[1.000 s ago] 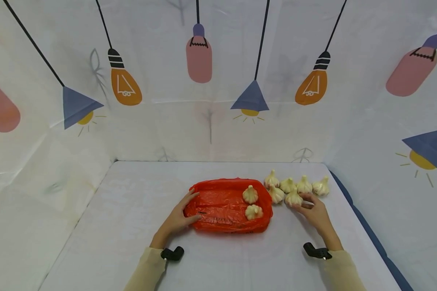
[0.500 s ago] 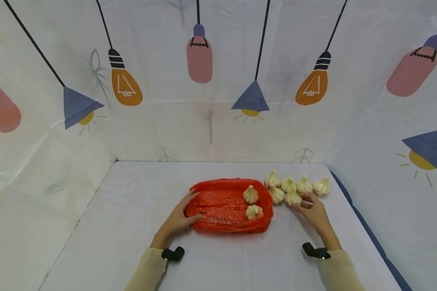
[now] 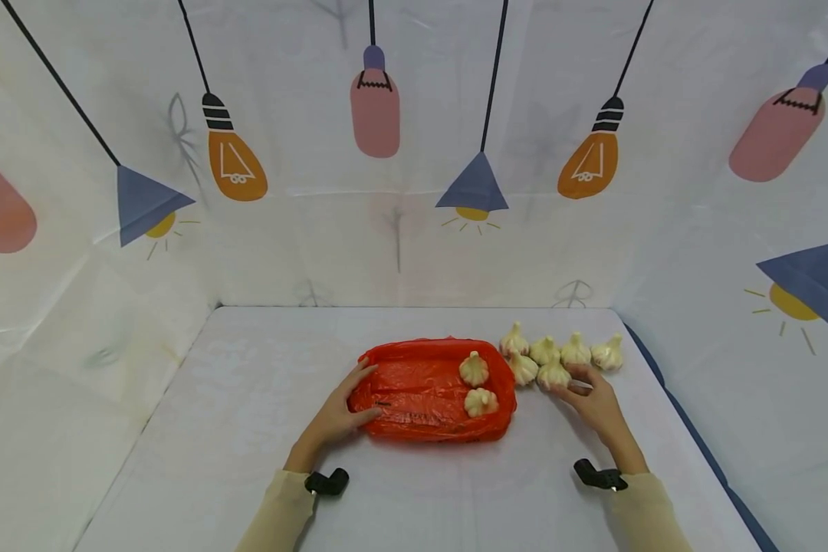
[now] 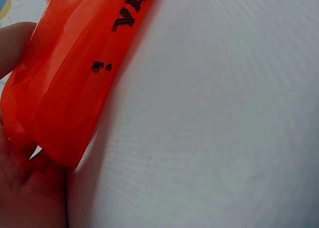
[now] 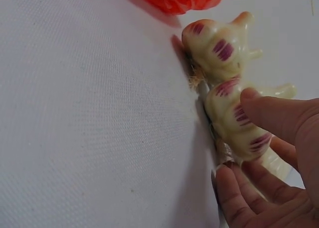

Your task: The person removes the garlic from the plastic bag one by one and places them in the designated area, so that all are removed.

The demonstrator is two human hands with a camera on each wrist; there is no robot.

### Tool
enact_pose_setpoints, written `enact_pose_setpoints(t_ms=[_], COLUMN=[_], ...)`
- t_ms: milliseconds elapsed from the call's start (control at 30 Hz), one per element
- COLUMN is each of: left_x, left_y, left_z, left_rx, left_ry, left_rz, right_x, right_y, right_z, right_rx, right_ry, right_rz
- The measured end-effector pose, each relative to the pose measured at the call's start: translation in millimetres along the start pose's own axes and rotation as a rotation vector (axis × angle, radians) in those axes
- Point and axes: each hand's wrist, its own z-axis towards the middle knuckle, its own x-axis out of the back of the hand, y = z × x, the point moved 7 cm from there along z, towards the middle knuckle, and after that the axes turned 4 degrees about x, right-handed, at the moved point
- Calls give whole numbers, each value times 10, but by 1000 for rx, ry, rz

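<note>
A red plastic bag lies spread into a shallow oblong with raised edges, and two garlic bulbs sit in its right half. My left hand grips the bag's left end, thumb and fingers spread around it. Dark printing shows on the red plastic in the left wrist view. At the right, my right hand pinches a garlic bulb between thumb and fingers, low at the white table. This bulb has purple streaks and sits right beside another garlic bulb.
Several more garlic bulbs stand bunched between the bag's right edge and the table's right side. The white table meets a patterned cloth wall at the back. A dark blue strip runs along the right edge.
</note>
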Motion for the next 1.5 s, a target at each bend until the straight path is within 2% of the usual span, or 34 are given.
enact_pose_setpoints(t_ms=[367,633,1000,1500], left_x=[-15,-11,-6,1], left_y=[-15,-21,-7,9], left_z=[-4,6,-6,-19], left_rx=[41,59,45,33], left_ry=[-17,-24,-9,-5], left_rz=[0,-4,-4,-2], right_x=[37,104,120,-135], right_y=[-40,-99,-469,-825], right_z=[-32,-63,-108,-188], right_rx=[10,-7,69,141], right_ry=[-19,-54,-91,-132], right_rz=[4,-48,-105,-47])
